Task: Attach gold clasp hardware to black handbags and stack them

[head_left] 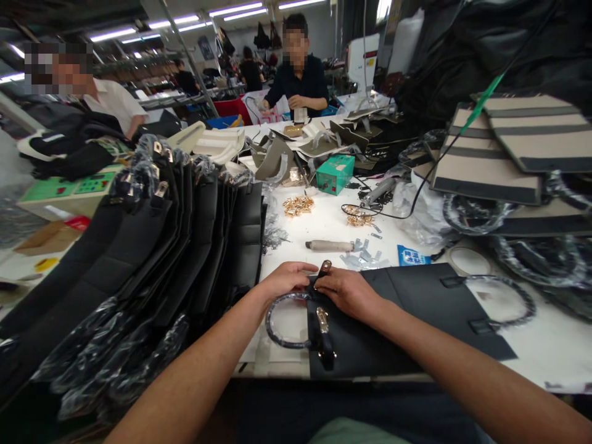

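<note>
A flat black bag panel (407,308) lies in front of me on the white table, with a handle wrapped in clear plastic at each end. My right hand (349,293) pinches a short black strap tab (325,270) with a gold metal fitting, which stands up at the panel's left end. Beside it my left hand (287,279) has its fingers curled at the panel's edge, close to the left handle (272,333); its fingertips are partly hidden. Nearer to me, a gold clasp (322,319) sits on a second tab.
Many black bag panels (185,234) stand stacked at left. Beyond my hands lie gold rivets (298,206), a grey-handled tool (329,245), metal plates (367,253) and a green box (335,174). Beige panels (490,154) are piled at right. A co-worker (300,86) sits opposite.
</note>
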`<state>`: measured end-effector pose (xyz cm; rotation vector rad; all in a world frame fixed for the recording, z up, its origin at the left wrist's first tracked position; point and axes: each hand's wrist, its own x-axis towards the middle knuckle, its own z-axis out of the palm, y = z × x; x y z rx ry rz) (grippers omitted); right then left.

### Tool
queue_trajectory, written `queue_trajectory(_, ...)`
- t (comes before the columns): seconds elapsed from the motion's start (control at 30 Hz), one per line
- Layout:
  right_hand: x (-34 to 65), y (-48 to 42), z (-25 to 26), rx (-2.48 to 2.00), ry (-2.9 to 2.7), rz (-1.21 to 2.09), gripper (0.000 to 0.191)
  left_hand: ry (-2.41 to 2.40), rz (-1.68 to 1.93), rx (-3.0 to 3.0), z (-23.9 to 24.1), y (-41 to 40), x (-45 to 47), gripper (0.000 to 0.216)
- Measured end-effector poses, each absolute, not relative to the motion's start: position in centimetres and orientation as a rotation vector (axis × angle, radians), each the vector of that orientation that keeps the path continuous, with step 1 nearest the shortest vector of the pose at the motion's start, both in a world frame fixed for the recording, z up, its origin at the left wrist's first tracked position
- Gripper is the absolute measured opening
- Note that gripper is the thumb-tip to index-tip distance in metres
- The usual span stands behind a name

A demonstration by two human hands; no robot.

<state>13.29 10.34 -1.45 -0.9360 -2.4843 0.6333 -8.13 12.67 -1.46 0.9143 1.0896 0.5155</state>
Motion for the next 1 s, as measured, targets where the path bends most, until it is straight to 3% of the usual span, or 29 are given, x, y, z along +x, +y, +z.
queue_trajectory(0.27,12.2,9.8,1.2,-1.013,-2.678,0.410,0.021,1.091,0.567,0.983,-1.3,12.0,-8.6,0.060)
queue_trajectory(0.6,15.3,8.5,0.6,-0.912,-2.051,0.739,0.023,1.050,0.655,1.009,0.2,11.2,-8.5,0.054)
queue_trajectory(0.67,16.6,8.3,1.5,-1.026,-2.009,0.610,0.021,1.026,0.668,0.984,1.2,10.8,-8.4,0.057)
queue_trajectory(0.8,18.8,8.5,4.3,-1.165,-2.174,0.499,0.039,0.950,0.663,0.975,4.8,10.2,-8.1,0.060)
queue_trajectory(1.0,20.8,8.3,9.4,-1.197,-2.168,0.631,0.030,0.863,0.751,0.925,9.0,9.4,-7.4,0.047)
